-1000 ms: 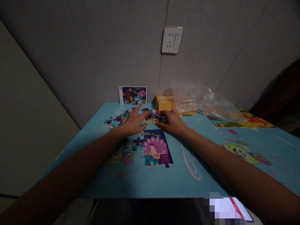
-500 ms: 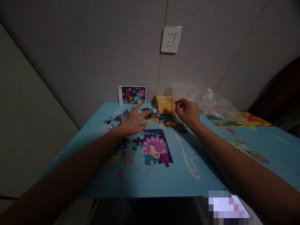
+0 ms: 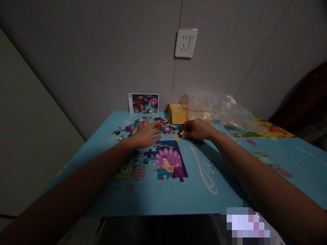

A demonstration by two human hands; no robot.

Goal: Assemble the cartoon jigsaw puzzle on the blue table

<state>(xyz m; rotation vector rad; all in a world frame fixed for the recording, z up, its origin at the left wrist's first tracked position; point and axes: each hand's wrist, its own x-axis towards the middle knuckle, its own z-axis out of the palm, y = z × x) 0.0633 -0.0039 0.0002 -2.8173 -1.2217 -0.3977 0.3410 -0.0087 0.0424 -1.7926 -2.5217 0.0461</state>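
My left hand [image 3: 146, 134] rests with spread fingers over loose puzzle pieces [image 3: 129, 129] on the left. Fingers curled and thumb low, my right hand [image 3: 199, 129] is down at the right side of the pile, pinching a dark puzzle piece with yellow on it [image 3: 182, 133]; its fingertips are partly hidden. Nearer to me lies a joined puzzle section [image 3: 168, 161] showing a purple peacock, with a few pieces attached along its left side. More loose pieces [image 3: 163, 124] lie between my hands.
A picture card [image 3: 145, 103] leans on the wall behind the pieces. Beside it stands a yellow box [image 3: 178, 114], with crumpled clear plastic [image 3: 217, 107] to its right. The blue table cover [image 3: 143, 202] has printed cartoon figures. A wall socket [image 3: 186, 43] is above.
My right hand has come down from in front of the yellow box and slightly left onto the pieces. My left hand stays nearly in place, its fingers shifted a little.
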